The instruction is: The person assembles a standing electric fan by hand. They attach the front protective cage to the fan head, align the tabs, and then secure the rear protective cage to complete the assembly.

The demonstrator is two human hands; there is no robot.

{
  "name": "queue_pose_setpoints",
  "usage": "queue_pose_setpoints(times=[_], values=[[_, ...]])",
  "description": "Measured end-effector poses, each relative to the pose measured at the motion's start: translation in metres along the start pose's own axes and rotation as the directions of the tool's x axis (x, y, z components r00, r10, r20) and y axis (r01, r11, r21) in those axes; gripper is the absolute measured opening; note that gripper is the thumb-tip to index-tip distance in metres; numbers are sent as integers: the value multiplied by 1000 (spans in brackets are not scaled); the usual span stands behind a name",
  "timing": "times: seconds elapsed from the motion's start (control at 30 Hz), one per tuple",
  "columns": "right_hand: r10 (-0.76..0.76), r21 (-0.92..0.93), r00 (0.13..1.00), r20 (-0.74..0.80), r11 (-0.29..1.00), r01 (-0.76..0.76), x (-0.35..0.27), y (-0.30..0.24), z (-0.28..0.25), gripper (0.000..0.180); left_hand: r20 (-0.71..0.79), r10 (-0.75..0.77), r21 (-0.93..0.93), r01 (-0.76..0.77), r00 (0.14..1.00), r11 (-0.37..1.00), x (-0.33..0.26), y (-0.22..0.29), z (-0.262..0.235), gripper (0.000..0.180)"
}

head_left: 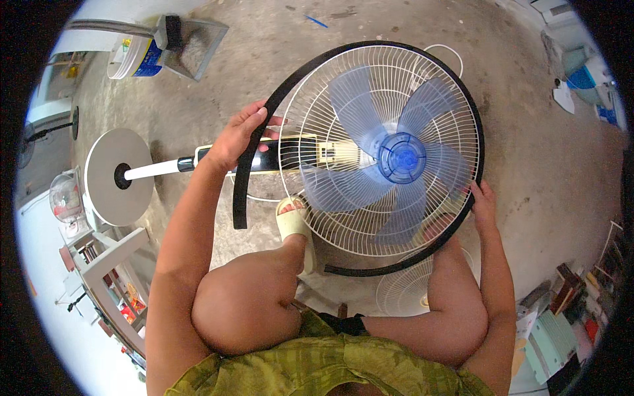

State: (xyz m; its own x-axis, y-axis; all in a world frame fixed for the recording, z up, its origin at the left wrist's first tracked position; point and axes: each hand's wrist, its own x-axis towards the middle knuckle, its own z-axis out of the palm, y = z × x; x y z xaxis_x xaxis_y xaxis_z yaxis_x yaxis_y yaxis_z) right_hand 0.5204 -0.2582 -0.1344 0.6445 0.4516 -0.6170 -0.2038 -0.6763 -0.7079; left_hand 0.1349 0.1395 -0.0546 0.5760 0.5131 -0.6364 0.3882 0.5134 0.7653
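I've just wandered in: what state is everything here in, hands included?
Left hand: closed around the black strip
Right hand: closed on the strip at the right side of the wire grille
Black strip: curved around much of the grille, both ends loose
Blue blades: apparently still
Fan base: apparently tipped on edge
Second grille: low down, partly hidden by the right leg
Left sandal: worn

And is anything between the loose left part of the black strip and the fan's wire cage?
Yes: fingers of the left hand poke past the black strip, near the left edge of the wire cage. Nothing else visible blocks the gap; the fan stand only shows behind it.
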Motion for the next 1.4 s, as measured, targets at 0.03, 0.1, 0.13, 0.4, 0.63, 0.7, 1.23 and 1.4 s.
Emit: queue_pose_setpoints(times=[0.03,0.1,0.13,0.4,0.63,0.7,1.23,1.4], values=[[0,1,1000,-4,1000,0,1,3,-2,22,5,1,10,-1,1000,1000,0,0,2,39],[-34,60,999,-4,998,35,1,1,4,22,-16,-1,19,1,1000,1000,-4,3,4,39],[-51,89,999,-6,995,51,1,1,6,22,-26,-2,24,2,1000,1000,-6,3,5,39],[-20,31,1000,-9,999,21,1,0,3,24,33,49,159,-53,998,986,-10,2,8,38],[-29,121,1000,2,992,28,6,9,1,25,75,-33,87,27,997,996,-8,-6,2,45],[-32,113,999,-26,993,35,9,13,5,22,96,-55,136,41,994,990,-11,-3,2,48],[-6,15,1000,-21,1000,6,14,11,1,26,231,-105,237,49,967,970,-16,-9,-6,63],[8,17,1000,-6,1000,-8,6,-3,6,27,256,-108,248,43,961,968,-16,-8,-8,65]])
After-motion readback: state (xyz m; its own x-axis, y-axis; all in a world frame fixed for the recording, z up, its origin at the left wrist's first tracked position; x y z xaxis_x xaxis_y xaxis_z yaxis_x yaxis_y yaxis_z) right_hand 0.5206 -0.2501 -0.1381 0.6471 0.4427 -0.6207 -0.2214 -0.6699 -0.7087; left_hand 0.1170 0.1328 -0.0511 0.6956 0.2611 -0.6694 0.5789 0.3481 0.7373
